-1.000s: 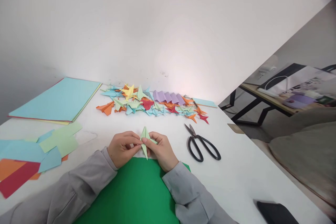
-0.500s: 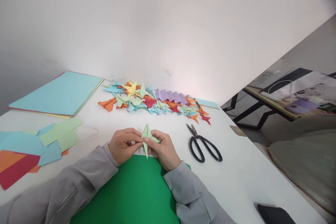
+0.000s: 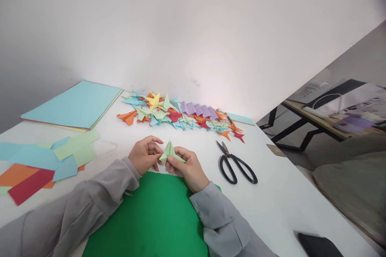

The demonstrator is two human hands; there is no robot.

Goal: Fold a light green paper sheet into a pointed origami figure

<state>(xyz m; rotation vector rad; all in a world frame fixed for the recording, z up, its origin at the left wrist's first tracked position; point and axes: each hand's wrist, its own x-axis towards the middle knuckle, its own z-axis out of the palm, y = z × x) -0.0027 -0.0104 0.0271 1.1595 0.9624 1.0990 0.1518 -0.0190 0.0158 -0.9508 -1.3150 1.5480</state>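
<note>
My right hand (image 3: pixel 192 168) pinches a light green folded paper piece (image 3: pixel 169 148) between thumb and fingers. The piece has a pointed top and a wing to each side, with a crease down its middle. At its left wing is my left hand (image 3: pixel 146 153), its fingers loosely curled and apart. The left thumb lies at the wing's tip; whether it touches cannot be told. Both hands are above the white table, just beyond the far edge of a green sheet (image 3: pixel 150 217). Black-handled scissors (image 3: pixel 232 166) lie partly opened to the right of my right hand.
A row of colourful folded paper pieces (image 3: pixel 174 115) lies along the wall, with a purple pleated strip (image 3: pixel 199 110) among them. Stacked blue-topped sheets (image 3: pixel 75 104) are at the back left. Cut paper rectangles (image 3: pixel 31 184) lie in front of them. A black object (image 3: pixel 319 245) sits near the right edge.
My left fingers have loosened and spread from the folded paper, which stays in my right hand. Its downward point no longer shows; the paper looks tilted or refolded. The view has shifted slightly.
</note>
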